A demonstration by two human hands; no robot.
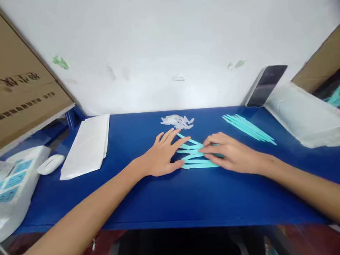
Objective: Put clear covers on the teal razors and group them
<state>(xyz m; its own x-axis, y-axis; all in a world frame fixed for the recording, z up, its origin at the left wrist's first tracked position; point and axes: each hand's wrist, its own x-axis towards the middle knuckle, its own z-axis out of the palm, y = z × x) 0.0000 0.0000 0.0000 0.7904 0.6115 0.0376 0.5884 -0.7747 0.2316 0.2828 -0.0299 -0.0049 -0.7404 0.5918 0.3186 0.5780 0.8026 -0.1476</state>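
Note:
Several thin turquoise strips [192, 156] lie loosely crossed on the blue table, between my two hands. My left hand [162, 154] rests palm down at their left ends, fingers spread, with the thumb and fingertips touching or close to the strips. Over the right part of the strips, my right hand [231, 151] has its fingers bent, and its fingertips close on a strip. The strips' right ends are partly hidden under that hand. Just beyond my left fingertips sits a small pile of short whitish translucent pieces [177, 121].
A neater bundle of turquoise strips [249, 128] lies at the back right. A phone [266, 85] leans on the wall beside a clear plastic bag [307, 114]. Folded white sheets [87, 146], a white mouse-shaped object [51, 164], a power strip [14, 183] and a cardboard box [24, 85] are left.

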